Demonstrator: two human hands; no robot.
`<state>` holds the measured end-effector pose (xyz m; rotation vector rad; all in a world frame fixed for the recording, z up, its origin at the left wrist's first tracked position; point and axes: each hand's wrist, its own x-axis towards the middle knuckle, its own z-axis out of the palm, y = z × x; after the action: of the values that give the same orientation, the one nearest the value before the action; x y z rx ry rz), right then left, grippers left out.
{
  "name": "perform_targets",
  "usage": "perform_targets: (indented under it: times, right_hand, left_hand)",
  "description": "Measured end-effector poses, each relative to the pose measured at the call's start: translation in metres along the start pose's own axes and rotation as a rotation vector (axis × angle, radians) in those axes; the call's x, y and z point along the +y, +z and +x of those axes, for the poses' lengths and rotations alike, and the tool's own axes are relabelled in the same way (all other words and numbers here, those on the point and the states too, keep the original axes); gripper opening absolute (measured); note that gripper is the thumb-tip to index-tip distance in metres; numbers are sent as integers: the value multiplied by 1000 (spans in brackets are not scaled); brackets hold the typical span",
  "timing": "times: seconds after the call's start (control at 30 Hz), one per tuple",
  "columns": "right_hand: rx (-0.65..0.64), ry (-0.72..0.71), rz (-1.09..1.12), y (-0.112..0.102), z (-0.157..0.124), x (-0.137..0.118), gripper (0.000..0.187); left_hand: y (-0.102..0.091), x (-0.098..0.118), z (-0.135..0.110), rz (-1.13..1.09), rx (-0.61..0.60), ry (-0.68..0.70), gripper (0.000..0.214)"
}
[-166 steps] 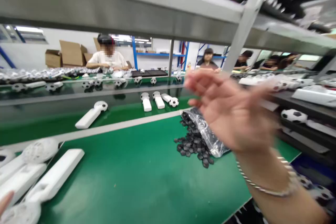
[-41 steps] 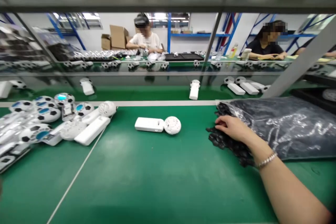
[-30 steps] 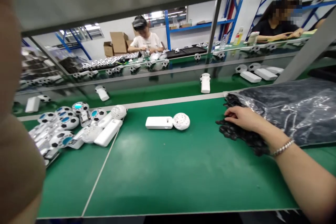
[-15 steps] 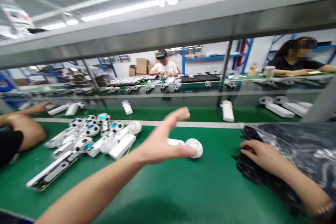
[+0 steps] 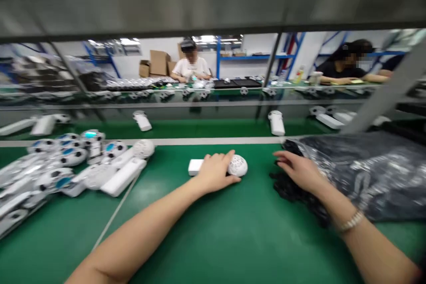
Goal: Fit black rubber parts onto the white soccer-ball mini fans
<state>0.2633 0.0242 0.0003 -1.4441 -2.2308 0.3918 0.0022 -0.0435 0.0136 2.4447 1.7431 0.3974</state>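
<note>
My left hand [image 5: 215,171] lies over a white hand-held fan [image 5: 238,166] in the middle of the green bench, fingers curled round its handle; the round perforated head sticks out to the right. My right hand [image 5: 297,169] rests palm down on a heap of small black parts [image 5: 289,189] that spills from a clear plastic bag [image 5: 366,168]. Its fingers are bent into the heap, and what they pinch, if anything, is hidden. A bracelet [image 5: 349,222] is on that wrist.
A pile of white fan bodies and football-patterned heads [image 5: 76,164] lies at the left. Single fans [image 5: 276,122] ride the conveyor strip behind the white line. A steel shelf [image 5: 213,4] hangs overhead. Other people sit at the far benches.
My left hand has come down from mid-air onto the white fan. My right hand stays on the black parts. The view has dropped a little.
</note>
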Motion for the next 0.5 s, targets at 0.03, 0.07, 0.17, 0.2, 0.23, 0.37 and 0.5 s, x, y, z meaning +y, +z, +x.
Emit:
perform_targets:
  times: [0.03, 0.07, 0.17, 0.2, 0.23, 0.37, 0.5]
  right_hand:
    - [32, -22, 47, 0, -1, -7, 26]
    - [72, -56, 97, 1, -2, -13, 24]
    - [67, -96, 255, 7, -5, -28, 15]
    - [59, -95, 312, 9, -6, -32, 12]
    - [57, -95, 364, 11, -8, -36, 11]
    - [110, -199, 409, 17, -14, -51, 7]
    - [75, -291, 408, 24, -19, -63, 5]
  left_hand:
    - [0, 2, 3, 5, -28, 12, 78]
    - [1, 3, 6, 8, -57, 20, 78]
    - [4, 4, 14, 8, -106, 41, 74]
    - [4, 4, 15, 4, -109, 47, 73]
    - [4, 4, 17, -3, -109, 51, 73]
    - [3, 3, 22, -62, -104, 29, 69]
    - [6, 1, 25, -116, -73, 36, 69]
